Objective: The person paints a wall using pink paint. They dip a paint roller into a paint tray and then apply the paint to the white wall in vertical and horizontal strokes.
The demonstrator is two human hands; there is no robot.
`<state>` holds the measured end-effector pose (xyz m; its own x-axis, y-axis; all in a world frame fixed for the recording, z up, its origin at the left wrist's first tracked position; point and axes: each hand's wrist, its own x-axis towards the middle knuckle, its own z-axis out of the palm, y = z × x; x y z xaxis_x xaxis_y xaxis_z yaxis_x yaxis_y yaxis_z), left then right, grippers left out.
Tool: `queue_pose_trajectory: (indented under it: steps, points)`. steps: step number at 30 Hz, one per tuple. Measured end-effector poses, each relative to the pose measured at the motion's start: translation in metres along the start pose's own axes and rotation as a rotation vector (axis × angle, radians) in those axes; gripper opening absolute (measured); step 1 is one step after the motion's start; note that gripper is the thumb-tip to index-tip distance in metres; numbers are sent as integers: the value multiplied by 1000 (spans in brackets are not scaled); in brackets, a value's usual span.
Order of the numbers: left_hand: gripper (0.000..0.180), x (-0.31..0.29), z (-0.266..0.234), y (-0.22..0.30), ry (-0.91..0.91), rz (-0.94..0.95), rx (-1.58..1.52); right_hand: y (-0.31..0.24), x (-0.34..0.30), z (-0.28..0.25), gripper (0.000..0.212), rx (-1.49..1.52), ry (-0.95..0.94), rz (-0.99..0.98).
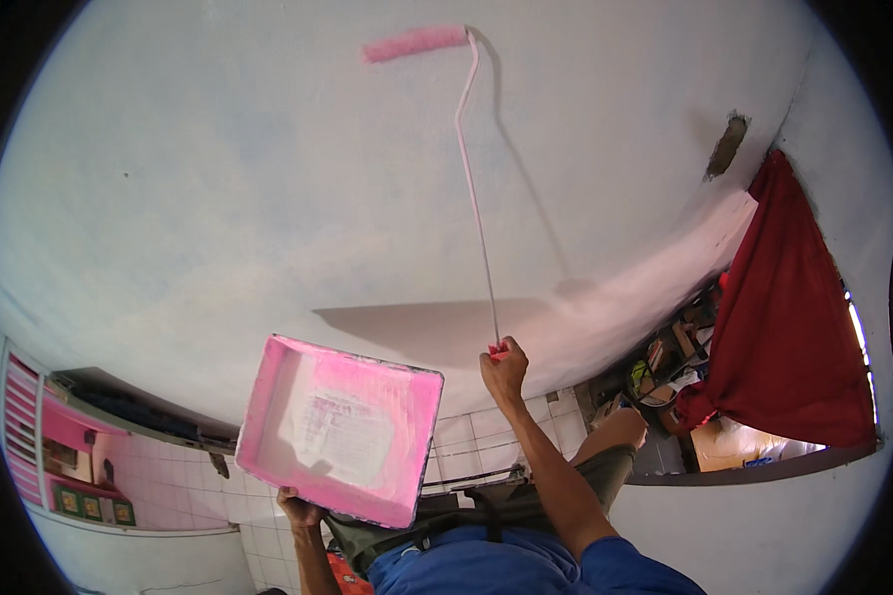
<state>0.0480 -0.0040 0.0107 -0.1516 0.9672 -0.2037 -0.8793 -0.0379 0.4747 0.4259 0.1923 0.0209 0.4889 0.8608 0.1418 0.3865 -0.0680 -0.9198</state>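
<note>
My right hand (506,372) is closed round the red handle of a paint roller. Its long thin frame rises up along the wall, and the fuzzy pink roller sleeve (414,44) lies against or very close to the pale wall (268,178). On the left, my left hand (299,509) grips the lower edge of a pink paint tray (425,426) and holds it tilted at waist height. Whitish paint coats the tray's inside, thinner over its middle. Most of the left fingers are hidden beneath the tray.
A dark red curtain (799,337) hangs knotted in an opening at right, with cluttered boxes and household items (680,357) behind it. A rough patch (728,146) marks the upper right wall. White floor tiles (466,441) show below, and a pink-barred opening (25,426) is at far left.
</note>
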Motion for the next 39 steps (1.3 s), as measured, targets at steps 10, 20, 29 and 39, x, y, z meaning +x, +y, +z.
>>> queue_pose_trajectory:
  steps: [10,20,29,39]
  points:
    - [34,0,-42,10,0,24,-1,100,-77,21,10,-109,-102,139]
    - [24,2,-22,-1,166,65,66,94,-56,29,12,86,39,95]
    - [35,4,-15,0,147,10,40,127,-67,53,11,-138,-137,188]
    - [36,-4,-11,-2,146,118,65,189,-99,39,16,-292,-316,330]
